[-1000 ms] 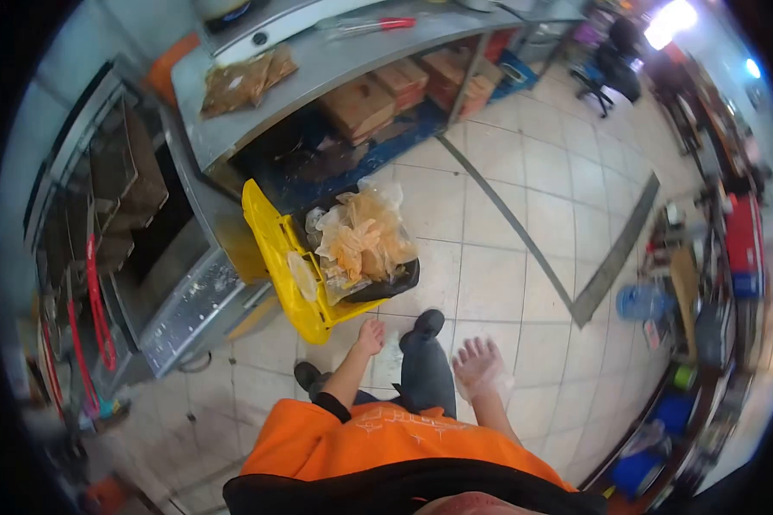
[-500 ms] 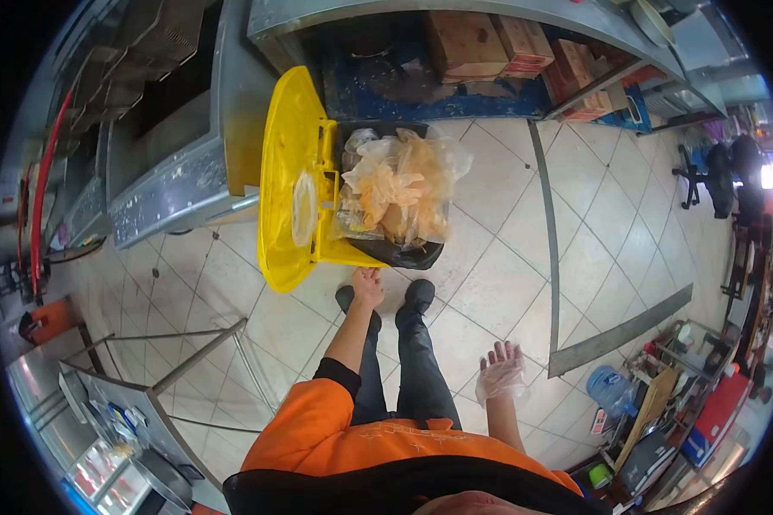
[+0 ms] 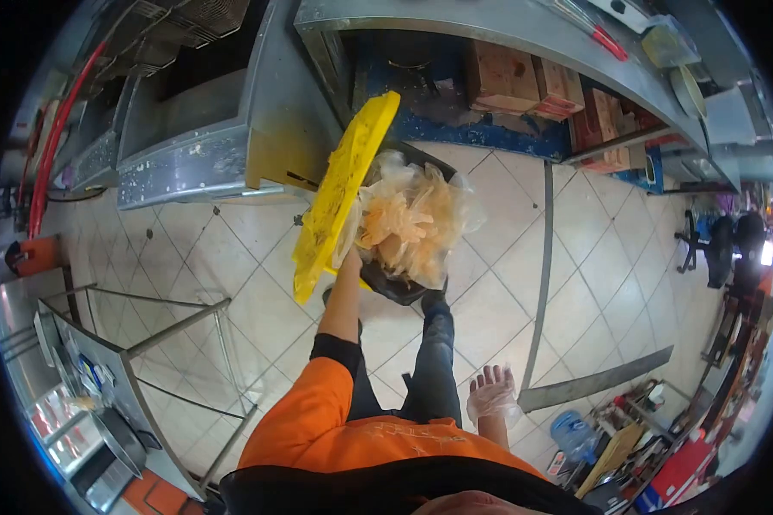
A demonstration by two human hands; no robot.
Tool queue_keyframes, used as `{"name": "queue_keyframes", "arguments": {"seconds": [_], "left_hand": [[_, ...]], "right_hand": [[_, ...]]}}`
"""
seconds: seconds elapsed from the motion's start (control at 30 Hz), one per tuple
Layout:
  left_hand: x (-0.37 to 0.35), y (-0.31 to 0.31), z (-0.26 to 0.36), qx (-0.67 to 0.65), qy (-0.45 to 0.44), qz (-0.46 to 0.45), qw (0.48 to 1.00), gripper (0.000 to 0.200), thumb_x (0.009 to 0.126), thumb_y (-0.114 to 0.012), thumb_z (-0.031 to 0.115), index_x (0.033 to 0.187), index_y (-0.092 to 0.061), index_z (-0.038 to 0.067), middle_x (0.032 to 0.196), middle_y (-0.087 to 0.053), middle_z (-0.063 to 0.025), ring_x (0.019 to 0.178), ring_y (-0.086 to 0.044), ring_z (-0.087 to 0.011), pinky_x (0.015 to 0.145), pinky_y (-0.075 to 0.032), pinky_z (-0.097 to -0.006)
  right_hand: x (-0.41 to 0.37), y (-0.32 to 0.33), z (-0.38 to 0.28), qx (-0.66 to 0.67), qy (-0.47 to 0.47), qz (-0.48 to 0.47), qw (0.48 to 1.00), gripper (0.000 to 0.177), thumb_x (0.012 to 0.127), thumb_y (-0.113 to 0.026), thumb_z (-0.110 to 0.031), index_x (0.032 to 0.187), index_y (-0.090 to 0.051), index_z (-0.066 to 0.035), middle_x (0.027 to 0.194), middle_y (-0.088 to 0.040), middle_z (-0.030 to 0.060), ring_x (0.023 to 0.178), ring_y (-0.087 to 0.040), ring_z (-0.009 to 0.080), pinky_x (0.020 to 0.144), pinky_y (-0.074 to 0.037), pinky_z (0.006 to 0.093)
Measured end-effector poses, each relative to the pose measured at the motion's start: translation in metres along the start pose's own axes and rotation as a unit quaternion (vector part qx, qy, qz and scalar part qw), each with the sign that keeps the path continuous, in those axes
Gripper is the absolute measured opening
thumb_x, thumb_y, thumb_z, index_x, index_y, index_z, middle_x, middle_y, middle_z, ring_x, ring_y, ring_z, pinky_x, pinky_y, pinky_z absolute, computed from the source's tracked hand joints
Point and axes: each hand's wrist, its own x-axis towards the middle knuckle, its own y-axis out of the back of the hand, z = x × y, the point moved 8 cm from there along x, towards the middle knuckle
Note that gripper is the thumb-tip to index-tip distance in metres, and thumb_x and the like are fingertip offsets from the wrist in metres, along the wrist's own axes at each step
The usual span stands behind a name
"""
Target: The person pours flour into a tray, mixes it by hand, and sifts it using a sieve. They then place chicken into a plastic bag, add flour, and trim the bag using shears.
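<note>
A black waste bin [image 3: 395, 287] with an open yellow lid [image 3: 339, 202] stands on the tiled floor below me, heaped with crumpled clear plastic bags and gloves [image 3: 408, 219]. My bare left hand [image 3: 353, 257] reaches down to the bin's front rim, between the lid and the bags. Its fingers are hidden by the plastic. My right hand [image 3: 492, 395] wears a thin clear glove and hangs by my side with fingers spread, holding nothing. My orange sleeve and dark trousers fill the lower middle.
A steel fryer unit [image 3: 206, 146] stands left of the bin. A steel counter [image 3: 524, 34] runs behind it, with cardboard boxes [image 3: 507, 77] on its lower shelf. A metal rack [image 3: 129, 343] is at lower left. A water jug [image 3: 571, 433] and clutter sit at lower right.
My left hand has moved from just short of the bin to its rim, in among the bags. The view has shifted closer and the lid now shows edge-on. My right hand hangs as before.
</note>
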Motion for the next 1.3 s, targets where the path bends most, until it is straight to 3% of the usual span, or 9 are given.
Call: {"name": "queue_keyframes", "arguments": {"seconds": [0.2,0.53,0.57,0.63,0.7,0.77,0.9,1.2,1.3], "left_hand": [[-0.016,0.012,-0.030,0.017,0.059,0.041,0.997,0.058,0.073,-0.067,0.037,0.117,-0.050,0.005,0.105,-0.058,-0.0133,0.106,-0.052,-0.0311,0.092,-0.039,-0.0453],[-0.046,0.000,-0.013,-0.057,0.115,0.096,0.987,0.065,0.070,-0.072,0.031,0.121,-0.045,0.003,0.106,-0.056,-0.0158,0.103,-0.053,-0.0333,0.088,-0.042,-0.0445],[-0.041,-0.007,-0.011,-0.063,0.114,0.104,0.986,0.066,0.069,-0.073,0.031,0.121,-0.045,0.002,0.106,-0.056,-0.0161,0.103,-0.053,-0.0335,0.088,-0.043,-0.0444],[-0.030,-0.011,-0.019,-0.076,0.125,0.131,0.981,0.067,0.069,-0.074,0.030,0.122,-0.044,0.002,0.106,-0.055,-0.0166,0.102,-0.053,-0.0340,0.087,-0.043,-0.0443],[-0.016,-0.013,-0.035,-0.089,0.133,0.161,0.974,0.069,0.068,-0.075,0.029,0.123,-0.042,0.002,0.106,-0.055,-0.0171,0.101,-0.053,-0.0344,0.087,-0.044,-0.0441],[-0.006,-0.014,-0.047,-0.100,0.137,0.192,0.967,0.071,0.068,-0.076,0.027,0.124,-0.041,0.001,0.106,-0.055,-0.0176,0.101,-0.053,-0.0349,0.086,-0.045,-0.0440],[-0.031,0.006,0.003,-0.197,0.173,0.163,0.951,0.049,0.072,-0.069,0.027,0.110,-0.052,0.002,0.101,-0.060,-0.0200,0.097,-0.058,-0.0343,0.083,-0.046,-0.0433],[-0.033,-0.055,0.052,-0.152,0.079,-0.183,0.968,0.018,0.072,-0.063,0.023,0.077,-0.067,0.006,0.084,-0.065,-0.0184,0.082,-0.063,-0.0343,0.072,-0.046,-0.0437],[-0.046,0.020,0.037,-0.110,0.063,0.057,0.990,0.026,0.065,-0.070,0.022,0.088,-0.065,0.010,0.094,-0.061,-0.0142,0.092,-0.057,-0.0292,0.077,-0.040,-0.0401]], "right_hand": [[0.013,-0.132,-0.132,-0.258,0.227,-0.119,0.931,0.062,0.089,-0.045,-0.044,0.139,-0.031,-0.011,0.137,-0.041,0.0120,0.130,-0.031,0.0237,0.108,-0.018,0.0396],[-0.096,-0.405,-0.037,-0.565,0.435,-0.585,0.386,0.037,0.090,-0.052,-0.025,0.120,-0.055,-0.004,0.117,-0.059,0.0083,0.105,-0.055,0.0182,0.087,-0.041,0.0303],[-0.118,-0.423,-0.034,-0.565,0.432,-0.590,0.382,0.037,0.090,-0.052,-0.025,0.120,-0.055,-0.004,0.117,-0.059,0.0083,0.105,-0.055,0.0182,0.087,-0.041,0.0303],[-0.118,-0.444,-0.023,-0.429,-0.051,-0.528,0.731,0.028,0.085,-0.058,-0.019,0.108,-0.062,-0.004,0.106,-0.061,0.0066,0.096,-0.055,0.0157,0.078,-0.043,0.0267],[-0.155,-0.479,-0.031,-0.461,-0.001,-0.619,0.635,0.029,0.083,-0.060,-0.019,0.107,-0.061,-0.003,0.099,-0.059,0.0076,0.092,-0.053,0.0163,0.079,-0.043,0.0258],[-0.190,-0.504,-0.034,-0.470,0.324,-0.734,0.368,0.029,0.083,-0.061,-0.021,0.105,-0.061,-0.002,0.099,-0.057,0.0087,0.096,-0.050,0.0169,0.081,-0.041,0.0269],[-0.203,-0.520,-0.024,-0.578,0.042,-0.599,0.553,0.033,0.079,-0.065,-0.027,0.104,-0.061,-0.004,0.103,-0.056,0.0094,0.099,-0.048,0.0191,0.091,-0.035,0.0310],[-0.219,-0.538,-0.008,-0.592,0.127,-0.619,0.500,0.038,0.083,-0.064,-0.034,0.107,-0.061,-0.005,0.109,-0.057,0.0124,0.103,-0.052,0.0205,0.093,-0.039,0.0321],[-0.222,-0.538,-0.008,-0.610,0.127,-0.605,0.496,0.040,0.085,-0.061,-0.035,0.110,-0.061,-0.005,0.112,-0.057,0.0132,0.107,-0.052,0.0208,0.096,-0.039,0.0319]]}}
